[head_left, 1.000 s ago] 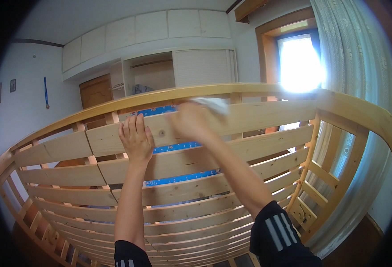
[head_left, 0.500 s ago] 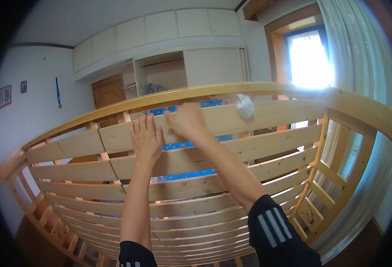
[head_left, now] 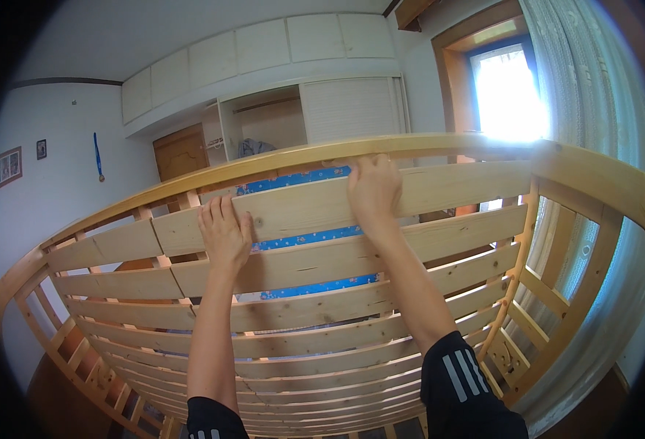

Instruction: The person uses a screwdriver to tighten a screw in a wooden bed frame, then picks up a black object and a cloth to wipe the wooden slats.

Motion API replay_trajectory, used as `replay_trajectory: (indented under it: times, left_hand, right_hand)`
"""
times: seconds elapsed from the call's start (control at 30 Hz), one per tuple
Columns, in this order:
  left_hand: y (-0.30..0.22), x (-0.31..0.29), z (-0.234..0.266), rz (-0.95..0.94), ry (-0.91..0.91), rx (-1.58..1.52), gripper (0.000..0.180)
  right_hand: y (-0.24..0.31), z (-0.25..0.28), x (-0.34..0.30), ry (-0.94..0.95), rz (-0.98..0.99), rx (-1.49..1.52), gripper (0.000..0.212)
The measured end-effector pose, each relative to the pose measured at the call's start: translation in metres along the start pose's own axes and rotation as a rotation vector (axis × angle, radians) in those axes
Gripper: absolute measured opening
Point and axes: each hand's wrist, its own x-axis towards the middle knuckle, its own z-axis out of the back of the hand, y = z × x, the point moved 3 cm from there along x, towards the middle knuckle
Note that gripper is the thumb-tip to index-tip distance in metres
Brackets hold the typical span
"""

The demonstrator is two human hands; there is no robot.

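Observation:
A pale pine bed frame fills most of the view, its slats leaning up in rows. My left hand holds the topmost wooden slat, fingers over the upper edge and thumb against the front face. Farther right, my right hand is closed over the same slat's upper edge, close under the frame's top rail. What may lie inside its curled fingers is hidden. Blue patterned material shows through the gaps behind the slats.
Beyond the bed stand a white wardrobe, partly open, and a brown wooden door. A bright window and a pale curtain are at the right. Bed rails enclose the right side.
My right hand, blurred before near my left, has moved right along the top slat and closed there. The crumpled white wad on that slat no longer shows. My left hand has shifted slightly left.

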Motion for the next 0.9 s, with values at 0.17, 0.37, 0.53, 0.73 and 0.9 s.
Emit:
replay_trajectory:
  times: [0.17, 0.37, 0.53, 0.73, 0.9]
  left_hand:
    - [0.000, 0.000, -0.002, -0.020, -0.009, -0.007, 0.047]
    - [0.012, 0.003, 0.002, -0.079, 0.000, -0.022, 0.043]
    - [0.068, 0.012, 0.020, -0.180, -0.227, 0.010, 0.046]
    - [0.148, 0.027, 0.009, -0.076, -0.181, 0.110, 0.057]
    - [0.163, 0.022, 0.005, -0.057, -0.251, 0.058, 0.060]
  right_hand:
    - [0.013, -0.003, -0.005, 0.103, 0.068, -0.207, 0.030]
    - [0.023, -0.018, 0.011, 0.396, -0.008, -0.282, 0.046]
    - [0.023, -0.031, 0.024, 0.515, -0.060, -0.261, 0.049]
    - [0.018, -0.042, 0.014, 0.316, -0.065, -0.513, 0.045]
    - [0.141, -0.081, -0.029, 0.355, -0.067, 0.156, 0.033]
